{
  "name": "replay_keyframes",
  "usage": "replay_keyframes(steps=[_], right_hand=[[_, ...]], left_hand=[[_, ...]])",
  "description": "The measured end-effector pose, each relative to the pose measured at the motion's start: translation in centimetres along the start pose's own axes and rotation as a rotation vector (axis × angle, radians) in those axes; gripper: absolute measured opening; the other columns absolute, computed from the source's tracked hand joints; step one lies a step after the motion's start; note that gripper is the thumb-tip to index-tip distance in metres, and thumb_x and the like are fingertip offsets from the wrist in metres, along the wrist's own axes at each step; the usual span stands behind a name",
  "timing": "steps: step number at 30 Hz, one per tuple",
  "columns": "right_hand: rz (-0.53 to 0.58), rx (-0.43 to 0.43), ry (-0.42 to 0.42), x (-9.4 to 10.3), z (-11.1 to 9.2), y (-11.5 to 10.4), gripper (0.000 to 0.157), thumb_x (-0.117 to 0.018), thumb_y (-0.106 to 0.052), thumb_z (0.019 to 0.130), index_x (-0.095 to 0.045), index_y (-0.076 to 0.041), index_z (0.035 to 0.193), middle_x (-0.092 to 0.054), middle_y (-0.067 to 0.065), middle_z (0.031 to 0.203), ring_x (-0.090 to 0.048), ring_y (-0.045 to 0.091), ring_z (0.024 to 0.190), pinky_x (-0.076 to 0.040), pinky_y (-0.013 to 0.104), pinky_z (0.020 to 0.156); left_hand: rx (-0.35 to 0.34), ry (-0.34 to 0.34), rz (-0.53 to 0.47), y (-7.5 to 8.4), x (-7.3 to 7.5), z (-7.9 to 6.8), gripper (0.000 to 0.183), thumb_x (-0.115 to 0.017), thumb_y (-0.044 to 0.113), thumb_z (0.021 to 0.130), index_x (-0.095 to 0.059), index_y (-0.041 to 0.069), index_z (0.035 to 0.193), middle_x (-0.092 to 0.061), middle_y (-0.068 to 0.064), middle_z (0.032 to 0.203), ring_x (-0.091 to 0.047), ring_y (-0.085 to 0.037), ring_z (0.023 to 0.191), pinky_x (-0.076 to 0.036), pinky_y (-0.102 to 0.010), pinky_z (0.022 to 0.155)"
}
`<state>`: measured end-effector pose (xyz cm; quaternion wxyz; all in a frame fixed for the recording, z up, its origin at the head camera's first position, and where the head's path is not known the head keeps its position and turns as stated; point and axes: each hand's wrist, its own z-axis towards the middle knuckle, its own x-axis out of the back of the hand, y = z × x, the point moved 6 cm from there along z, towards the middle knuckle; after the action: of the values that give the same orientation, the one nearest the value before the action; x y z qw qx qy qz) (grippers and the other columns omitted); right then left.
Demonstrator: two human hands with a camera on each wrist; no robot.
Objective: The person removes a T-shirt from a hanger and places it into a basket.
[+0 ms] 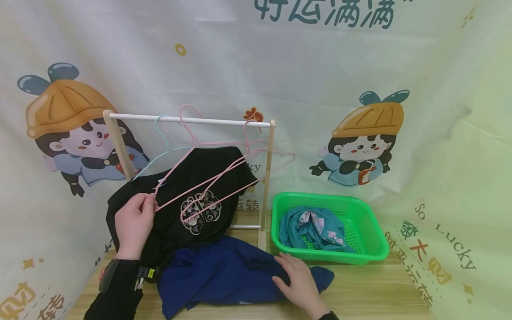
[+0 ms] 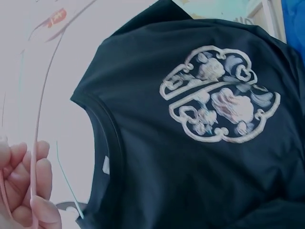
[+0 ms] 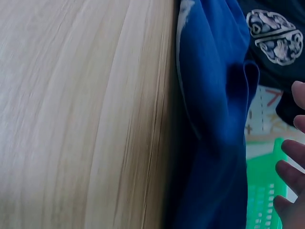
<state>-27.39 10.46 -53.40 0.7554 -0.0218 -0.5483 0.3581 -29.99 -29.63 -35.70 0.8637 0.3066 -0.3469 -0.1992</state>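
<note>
My left hand [image 1: 135, 222] pinches a pink hanger [image 1: 176, 166] near its lower left corner; its hook reaches up to the rack's rail. Behind it, a black shirt [image 1: 216, 166] with a flowered emblem hangs slanted in front of the rack. In the left wrist view, curled fingers [image 2: 44, 176] grip the pink wire beside the shirt's neckline [image 2: 107, 129]. My right hand [image 1: 298, 282] rests with spread fingers at the right part of a navy blue garment [image 1: 216, 275] lying bunched on the table. That garment [image 3: 209, 95] fills the middle of the right wrist view.
A small clothes rack has a white rail [image 1: 224, 121] and wooden posts. Another pink hanger [image 1: 246, 144] and a light blue hanger [image 1: 150, 163] are at the rail. On the right, a green basket [image 1: 328, 196] contains a teal garment [image 1: 290, 226]. A printed cloth backdrop [image 1: 304, 66] surrounds the wooden table.
</note>
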Motion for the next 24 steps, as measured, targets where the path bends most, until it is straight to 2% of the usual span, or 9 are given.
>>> replay_keyframes(steps=[5,9,13,18,24], right_hand=[[0.004,0.042,-0.061,-1.3,0.7,-0.9,0.053,-0.070,-0.033,0.092,-0.057,-0.011,0.138,-0.054,0.016,0.141,-0.049,0.037,0.129,-0.036,0.059,0.104],[0.014,0.032,-0.124,-2.0,1.0,-1.3,0.057,-0.068,-0.037,0.093,-0.053,-0.011,0.141,-0.050,0.017,0.143,-0.045,0.039,0.132,-0.032,0.063,0.105],[0.021,0.019,-0.152,-2.7,1.1,-1.3,0.060,-0.068,-0.039,0.092,-0.052,-0.011,0.142,-0.048,0.018,0.145,-0.043,0.040,0.134,-0.031,0.063,0.106],[0.035,-0.024,-0.208,-4.1,1.3,-0.9,0.069,-0.070,-0.044,0.089,-0.048,-0.011,0.145,-0.043,0.021,0.149,-0.037,0.042,0.137,-0.029,0.064,0.107],[-0.014,-0.074,-0.311,-6.0,1.1,-0.2,0.090,-0.075,-0.056,0.080,-0.038,-0.015,0.152,-0.032,0.024,0.154,-0.029,0.047,0.140,-0.024,0.068,0.106]], left_hand=[[-0.002,-0.030,0.019,1.0,-0.8,0.6,0.031,-0.055,0.024,0.103,-0.067,0.001,0.086,-0.062,-0.014,0.075,-0.049,-0.029,0.069,-0.032,-0.037,0.064],[0.005,-0.070,0.034,1.6,-1.6,0.9,0.032,-0.054,0.026,0.103,-0.067,0.001,0.087,-0.061,-0.014,0.076,-0.050,-0.029,0.071,-0.033,-0.038,0.064],[0.006,-0.111,0.048,2.0,-2.3,1.0,0.033,-0.054,0.028,0.104,-0.067,0.002,0.089,-0.062,-0.014,0.077,-0.050,-0.030,0.071,-0.034,-0.038,0.064],[0.008,-0.157,0.092,1.4,-3.2,0.6,0.031,-0.055,0.028,0.103,-0.066,0.000,0.098,-0.061,-0.015,0.079,-0.051,-0.031,0.072,-0.034,-0.039,0.065],[0.034,-0.168,0.095,0.2,-3.9,-0.1,0.033,-0.055,0.029,0.102,-0.060,-0.002,0.111,-0.063,-0.019,0.096,-0.056,-0.033,0.083,-0.041,-0.043,0.072]])
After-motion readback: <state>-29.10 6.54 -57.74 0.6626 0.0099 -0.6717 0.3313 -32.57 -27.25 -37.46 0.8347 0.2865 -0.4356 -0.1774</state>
